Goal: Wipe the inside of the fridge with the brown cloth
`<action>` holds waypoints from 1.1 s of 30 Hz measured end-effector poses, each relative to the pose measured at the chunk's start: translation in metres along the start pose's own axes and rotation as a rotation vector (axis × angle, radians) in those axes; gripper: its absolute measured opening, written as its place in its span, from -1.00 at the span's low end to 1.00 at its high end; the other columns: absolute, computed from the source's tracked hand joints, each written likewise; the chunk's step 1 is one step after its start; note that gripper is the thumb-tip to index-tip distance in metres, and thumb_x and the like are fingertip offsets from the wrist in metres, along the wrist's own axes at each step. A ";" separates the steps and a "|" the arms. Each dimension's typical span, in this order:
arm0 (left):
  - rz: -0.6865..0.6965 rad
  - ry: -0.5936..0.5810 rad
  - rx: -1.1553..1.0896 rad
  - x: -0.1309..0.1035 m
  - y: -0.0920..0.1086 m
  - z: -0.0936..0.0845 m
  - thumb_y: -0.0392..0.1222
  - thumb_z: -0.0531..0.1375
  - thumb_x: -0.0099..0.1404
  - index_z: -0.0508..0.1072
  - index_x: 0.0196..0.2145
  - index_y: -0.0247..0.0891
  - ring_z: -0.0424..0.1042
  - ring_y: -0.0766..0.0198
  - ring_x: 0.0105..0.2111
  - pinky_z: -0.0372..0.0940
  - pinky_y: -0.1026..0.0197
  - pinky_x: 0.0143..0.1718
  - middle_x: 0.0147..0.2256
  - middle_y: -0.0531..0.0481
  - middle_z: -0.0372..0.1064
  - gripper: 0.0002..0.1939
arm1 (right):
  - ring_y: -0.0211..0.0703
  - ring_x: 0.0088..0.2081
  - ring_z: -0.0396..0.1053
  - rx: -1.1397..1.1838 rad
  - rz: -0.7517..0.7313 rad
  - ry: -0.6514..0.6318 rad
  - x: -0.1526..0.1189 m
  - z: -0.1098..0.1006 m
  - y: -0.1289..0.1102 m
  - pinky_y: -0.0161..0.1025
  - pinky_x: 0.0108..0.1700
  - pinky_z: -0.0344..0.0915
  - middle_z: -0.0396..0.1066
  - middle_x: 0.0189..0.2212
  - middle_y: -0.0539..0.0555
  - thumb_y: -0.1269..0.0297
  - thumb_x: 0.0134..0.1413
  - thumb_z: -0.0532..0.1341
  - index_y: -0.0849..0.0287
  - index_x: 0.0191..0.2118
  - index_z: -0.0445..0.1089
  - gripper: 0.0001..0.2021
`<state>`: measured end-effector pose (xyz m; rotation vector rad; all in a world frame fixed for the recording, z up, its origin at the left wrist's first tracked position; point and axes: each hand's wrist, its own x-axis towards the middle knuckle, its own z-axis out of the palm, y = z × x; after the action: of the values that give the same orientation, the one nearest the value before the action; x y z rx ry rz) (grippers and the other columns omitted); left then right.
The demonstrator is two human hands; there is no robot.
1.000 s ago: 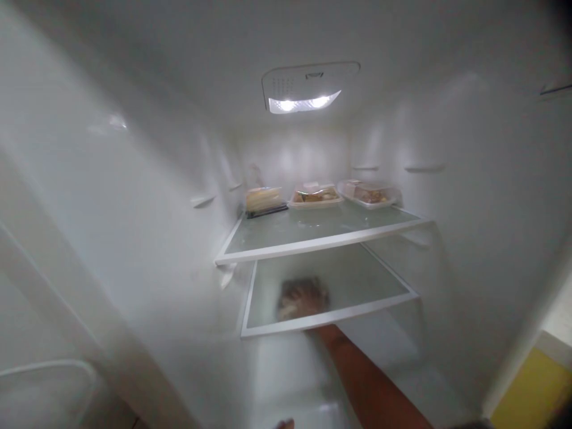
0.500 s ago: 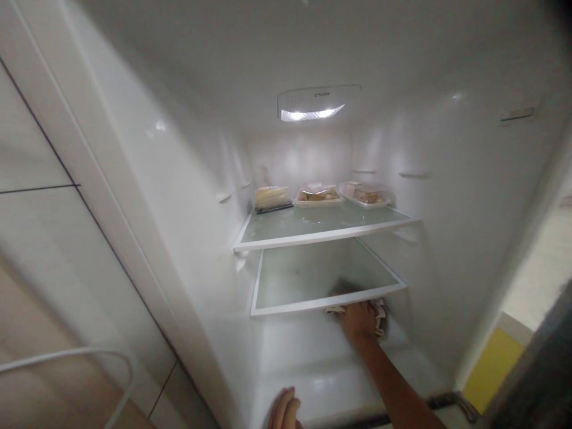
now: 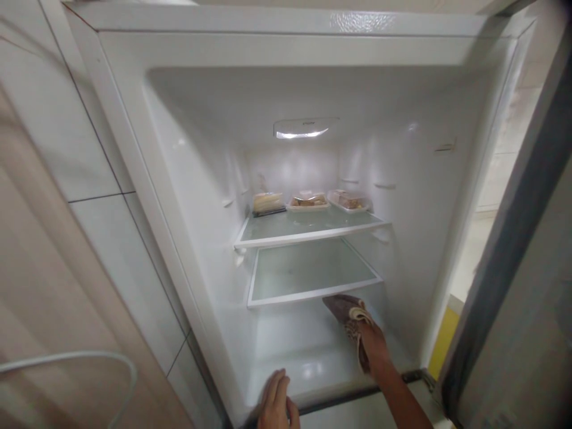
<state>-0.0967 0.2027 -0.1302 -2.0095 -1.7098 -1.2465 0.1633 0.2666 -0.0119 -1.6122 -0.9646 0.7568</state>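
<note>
My right hand [image 3: 375, 345] is closed around a bunched brown cloth [image 3: 340, 310] with patterned, cream-edged folds. It is inside the open fridge, low on the right, just below the front edge of the lower glass shelf [image 3: 313, 271]. Beneath the cloth lies the white fridge floor [image 3: 286, 351]. My left hand [image 3: 276, 402] is at the lower front of the fridge, near the left wall. Its fingers are stretched out and hold nothing; part of the hand is cut off by the bottom of the view.
On the upper glass shelf [image 3: 308, 227] sit a pack of pale food [image 3: 268, 203] and two clear-lidded food trays, one in the middle [image 3: 308, 201], one right [image 3: 349, 201]. The open fridge door [image 3: 513, 238] stands at right. A white cable [image 3: 67, 356] curves at lower left.
My right hand has drawn the cloth out from beneath the lower shelf, toward the front. The view has pulled back, so the fridge's top frame and door now show. My left hand stays low in front.
</note>
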 end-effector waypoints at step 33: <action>-0.146 -0.193 -0.223 0.028 0.010 -0.042 -0.13 0.04 0.25 0.58 -0.20 -0.18 0.54 0.01 -0.03 0.49 -0.05 -0.01 -0.05 -0.12 0.56 -0.67 | -0.08 0.25 0.21 0.414 -0.233 -0.284 -0.115 0.052 -0.030 -0.07 0.33 0.13 0.31 0.19 0.12 0.30 0.05 0.05 0.15 0.21 0.31 -0.44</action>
<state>-0.1077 0.1917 -0.0811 -2.2300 -1.9113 -1.3846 0.0583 0.1929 0.0044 -1.0331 -1.0908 0.9653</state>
